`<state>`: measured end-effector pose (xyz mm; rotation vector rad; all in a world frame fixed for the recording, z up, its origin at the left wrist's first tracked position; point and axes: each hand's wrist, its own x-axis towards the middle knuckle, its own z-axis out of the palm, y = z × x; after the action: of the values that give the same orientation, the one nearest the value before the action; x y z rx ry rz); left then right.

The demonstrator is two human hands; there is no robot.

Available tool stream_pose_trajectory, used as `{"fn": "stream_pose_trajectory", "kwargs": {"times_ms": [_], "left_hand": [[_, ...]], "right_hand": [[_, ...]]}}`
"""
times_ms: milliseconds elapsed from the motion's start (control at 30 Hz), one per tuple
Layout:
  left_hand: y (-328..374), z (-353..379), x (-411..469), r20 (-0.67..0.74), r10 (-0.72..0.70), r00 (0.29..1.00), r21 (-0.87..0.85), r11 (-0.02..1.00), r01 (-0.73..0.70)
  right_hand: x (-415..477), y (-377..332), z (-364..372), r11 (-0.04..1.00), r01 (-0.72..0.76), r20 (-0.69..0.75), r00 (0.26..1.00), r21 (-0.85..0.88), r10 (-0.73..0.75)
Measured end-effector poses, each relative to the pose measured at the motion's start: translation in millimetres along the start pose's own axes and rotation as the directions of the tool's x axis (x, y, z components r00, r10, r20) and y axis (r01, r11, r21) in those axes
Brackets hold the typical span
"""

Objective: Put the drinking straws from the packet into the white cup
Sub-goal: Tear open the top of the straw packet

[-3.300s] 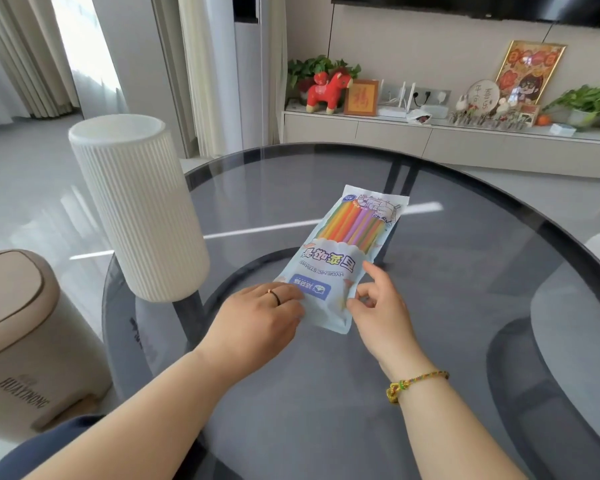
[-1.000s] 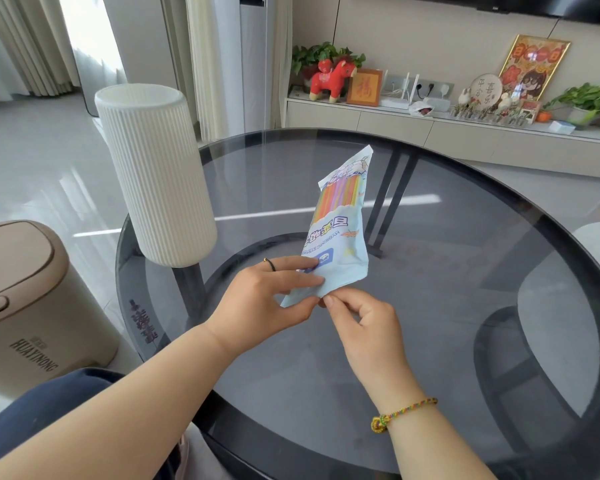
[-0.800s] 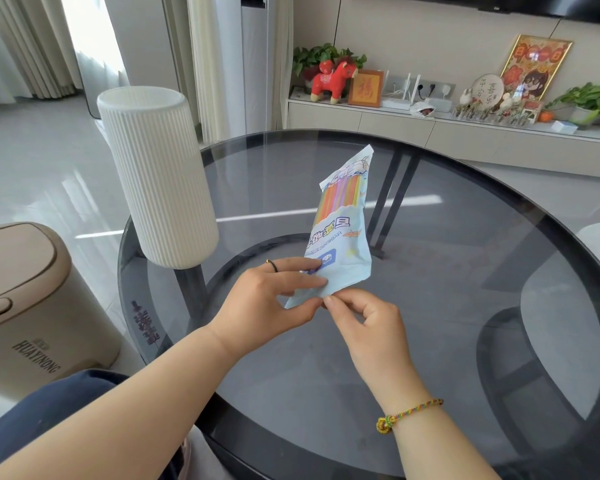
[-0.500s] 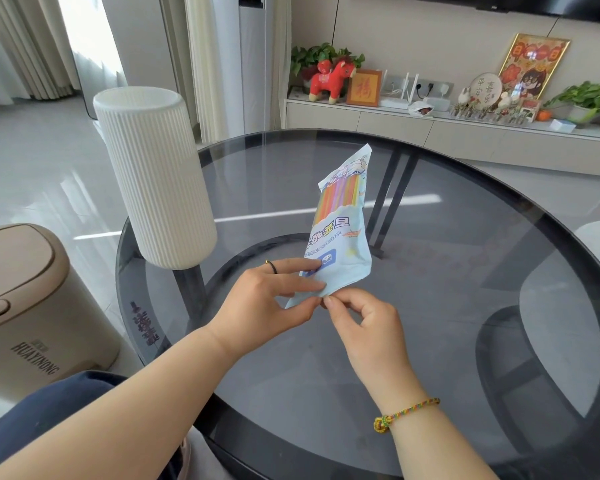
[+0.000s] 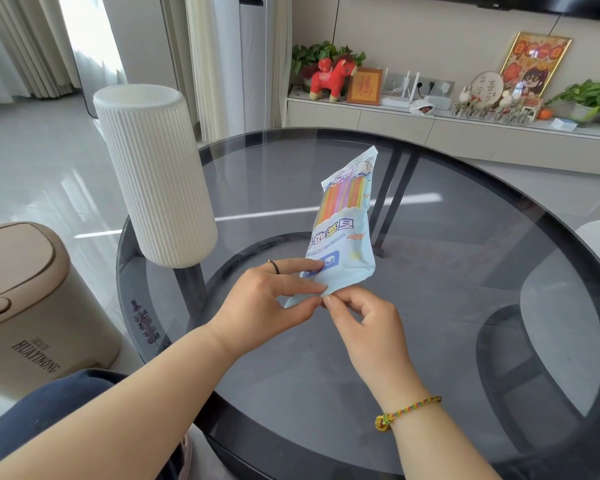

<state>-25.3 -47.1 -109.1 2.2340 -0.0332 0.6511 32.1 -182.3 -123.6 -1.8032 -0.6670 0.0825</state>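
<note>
A light blue packet (image 5: 343,237) of coloured drinking straws (image 5: 343,197) is held up off the round glass table (image 5: 465,271), tilted with its sealed far end up. My left hand (image 5: 267,299) pinches the packet's near bottom edge between thumb and fingers. My right hand (image 5: 364,320) pinches the same edge just to the right, fingertips almost touching the left hand's. The tall white ribbed cup (image 5: 156,174) stands upright at the table's left rim, left of the packet and apart from both hands.
A beige lidded bin (image 5: 28,306) stands on the floor left of the table. A low cabinet (image 5: 447,129) with a red toy horse, frames and plants runs along the far wall. A pale seat shows through the glass on the right.
Since 3.3 s ago the packet was lifted off the table and stood up on end. Over the last second both hands have stayed pinching its bottom edge, barely moving.
</note>
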Motion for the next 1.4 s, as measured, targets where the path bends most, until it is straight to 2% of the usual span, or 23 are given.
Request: {"fn": "stream_pose_trajectory", "kwargs": {"times_ms": [167, 367, 533, 700, 767, 867, 1100, 1200, 1267, 1333, 1400], "left_hand": [[2.1, -0.4, 0.4, 0.027, 0.006, 1.000, 0.016, 1.000, -0.006], [3.1, 1.1, 0.3, 0.029, 0.005, 1.000, 0.034, 0.999, -0.006], [7.7, 8.8, -0.9, -0.080, -0.019, 0.997, 0.065, 0.998, 0.025], [10.3, 13.3, 3.3, -0.200, 0.092, 0.975, 0.154, 0.986, -0.062], [10.1, 14.1, 3.7, -0.213, 0.132, 0.968, 0.202, 0.975, -0.088], [9.7, 13.8, 3.7, -0.204, 0.153, 0.967, 0.214, 0.971, -0.109], [5.5, 9.9, 2.6, -0.202, 0.161, 0.966, 0.198, 0.973, -0.121], [7.4, 10.7, 1.7, -0.203, 0.204, 0.958, 0.237, 0.959, -0.154], [8.4, 8.4, 4.3, -0.266, 0.225, 0.937, 0.288, 0.947, -0.146], [6.0, -0.9, 11.2, -0.392, 0.169, 0.904, 0.273, 0.960, -0.061], [1.8, -9.3, 15.5, -0.458, 0.143, 0.877, 0.267, 0.963, -0.017]], "right_hand": [[-0.5, 1.2, 3.8, 0.998, 0.019, -0.058, 0.998, -0.058, -0.022], [-2.9, -1.8, 6.8, 0.999, -0.033, -0.107, 0.994, -0.023, 0.030], [-2.5, -1.9, 12.3, 0.994, -0.093, -0.136, 0.986, 0.049, 0.099], [1.2, -1.5, 14.4, 0.969, -0.177, -0.125, 0.972, 0.171, 0.199], [1.8, -3.0, 14.5, 0.950, -0.227, -0.097, 0.963, 0.214, 0.252], [2.4, -5.5, 12.9, 0.940, -0.226, -0.044, 0.969, 0.257, 0.245], [0.1, -12.6, 8.6, 0.985, -0.154, -0.023, 0.987, 0.084, 0.156], [1.0, -10.3, 9.1, 0.989, -0.149, -0.070, 0.986, 0.017, 0.150], [0.1, -7.2, 10.4, 0.982, -0.189, -0.114, 0.975, 0.009, 0.189], [-0.9, -4.7, 11.8, 0.974, -0.226, -0.124, 0.967, -0.007, 0.223], [-0.5, -3.7, 11.3, 0.969, -0.244, -0.134, 0.962, -0.028, 0.239]]}}
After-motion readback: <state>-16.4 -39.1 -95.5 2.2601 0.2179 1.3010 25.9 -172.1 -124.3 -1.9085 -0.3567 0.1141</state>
